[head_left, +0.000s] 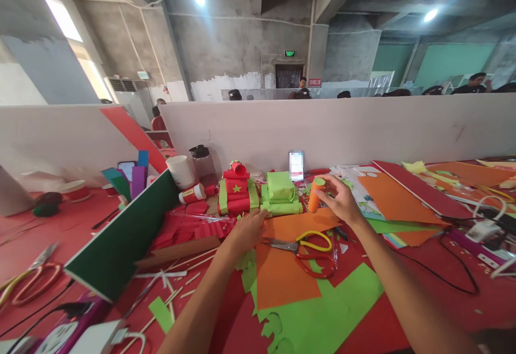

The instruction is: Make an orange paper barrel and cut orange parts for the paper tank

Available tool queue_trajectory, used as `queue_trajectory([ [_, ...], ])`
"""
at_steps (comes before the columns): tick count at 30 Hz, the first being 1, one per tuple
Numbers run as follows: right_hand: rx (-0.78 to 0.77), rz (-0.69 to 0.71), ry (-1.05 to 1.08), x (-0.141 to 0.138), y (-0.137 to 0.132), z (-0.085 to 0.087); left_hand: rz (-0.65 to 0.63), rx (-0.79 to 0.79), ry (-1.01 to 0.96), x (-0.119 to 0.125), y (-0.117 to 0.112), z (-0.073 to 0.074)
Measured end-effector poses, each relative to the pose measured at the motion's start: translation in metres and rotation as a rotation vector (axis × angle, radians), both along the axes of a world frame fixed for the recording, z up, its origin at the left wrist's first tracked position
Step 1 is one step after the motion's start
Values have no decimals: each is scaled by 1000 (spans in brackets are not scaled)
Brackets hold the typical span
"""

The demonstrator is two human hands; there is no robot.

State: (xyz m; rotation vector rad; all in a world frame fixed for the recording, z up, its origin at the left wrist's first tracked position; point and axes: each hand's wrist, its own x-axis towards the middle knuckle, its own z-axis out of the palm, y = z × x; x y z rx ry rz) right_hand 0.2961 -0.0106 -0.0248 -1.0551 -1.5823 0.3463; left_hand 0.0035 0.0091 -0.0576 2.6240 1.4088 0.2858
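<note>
My right hand has its thumb and fingers round an upright orange paper tube with a light green disc on top. My left hand is palm down at the left edge of an orange paper sheet, its fingers stretched forward and holding nothing visible. Just beyond it stand a red and green paper tank model with a yellow star and a light green paper-wrapped block model. Between my forearms, scissors with yellow and red handles lie partly open on the orange paper.
Light green paper lies under the orange sheet. At left are a box of red paper pieces, a dark green board and paper cups. A phone leans on the white partition. Cables and a power strip lie right.
</note>
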Motion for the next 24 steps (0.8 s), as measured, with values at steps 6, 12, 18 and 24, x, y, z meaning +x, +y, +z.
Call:
queue_trajectory([
  [6, -41, 59, 75, -1, -2, 2, 40, -14, -135, -1, 4, -3],
  [12, -62, 122, 167, 1, 0, 1, 110, 0, -124, 0, 2, 1],
  [18, -123, 64, 134, 3, 0, -2, 228, -29, -42, 4, -3, 8],
  [24, -149, 36, 0, 9, 7, -7, 183, 49, -44, 3, 1, -1],
])
